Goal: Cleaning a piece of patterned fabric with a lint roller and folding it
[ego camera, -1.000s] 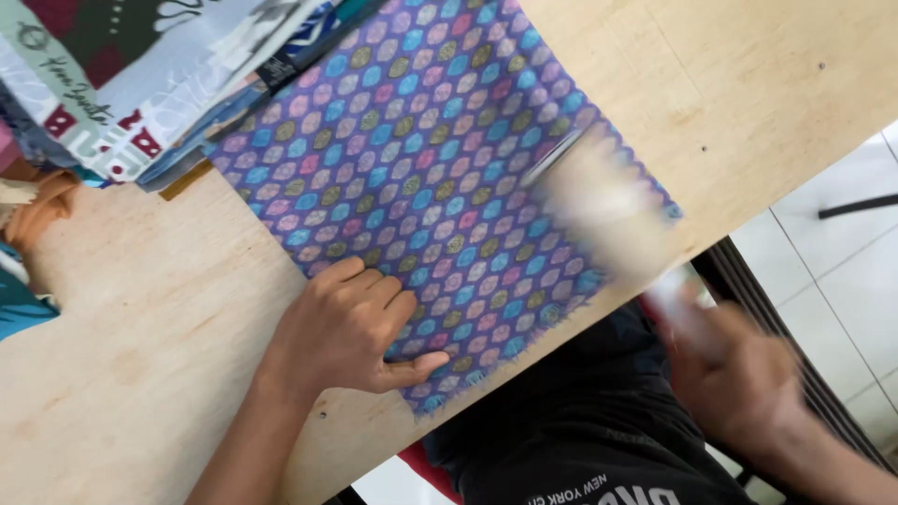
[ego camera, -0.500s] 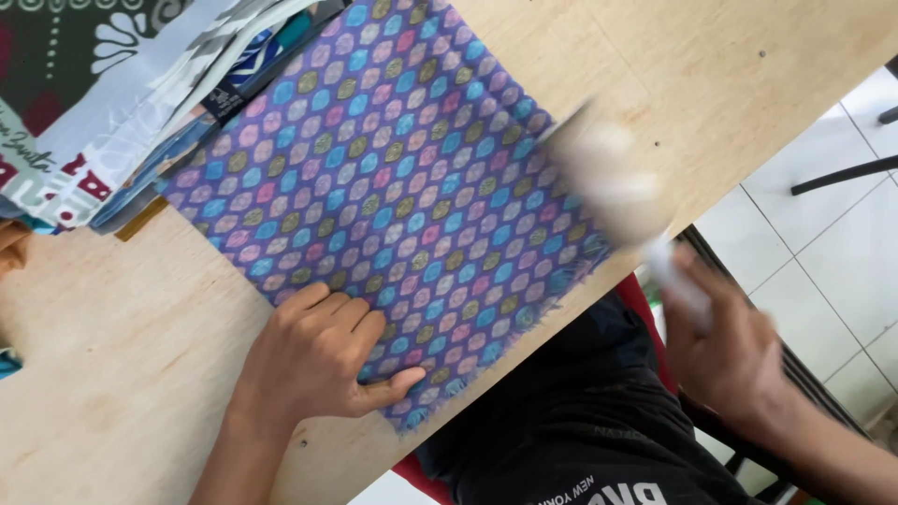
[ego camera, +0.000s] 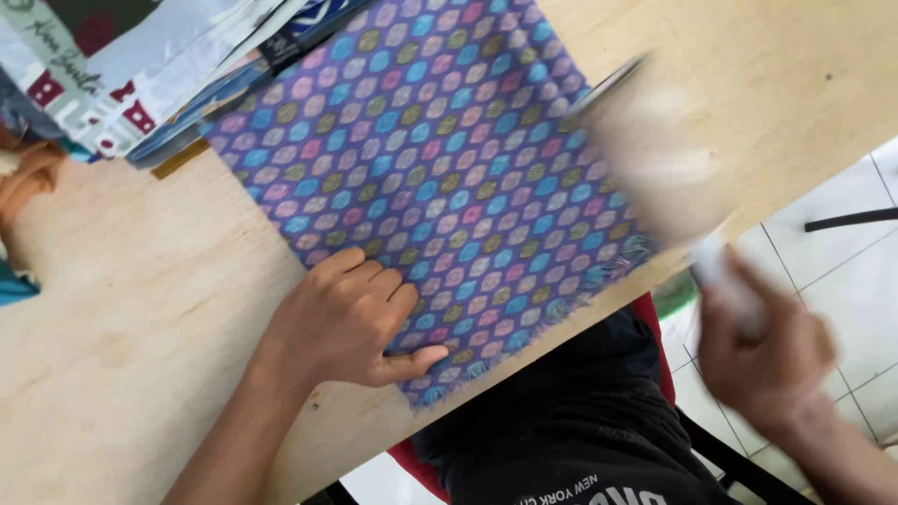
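A purple cloth [ego camera: 449, 159] with a pattern of small blue, pink and olive dots lies flat on a light wooden table [ego camera: 140, 309]. My left hand [ego camera: 346, 323] presses down on its near corner, fingers curled together and thumb stretched along the frayed edge. My right hand [ego camera: 767, 360] is off the table's edge and grips the white handle of a blurred whitish tool [ego camera: 655, 168]. The tool's wide head hovers over the cloth's right edge. Blur hides what kind of tool it is.
A stack of folded printed fabrics [ego camera: 122, 75] overlaps the cloth's far left corner. Something orange [ego camera: 33, 182] sits at the left edge. Beyond the table's near edge are my dark shirt [ego camera: 561, 440], a red seat [ego camera: 655, 318] and white floor tiles [ego camera: 842, 271].
The view has shifted slightly. My right hand and the blurred tool have moved a little to the right over the cloth's edge. My left hand stays pressed on the same corner.
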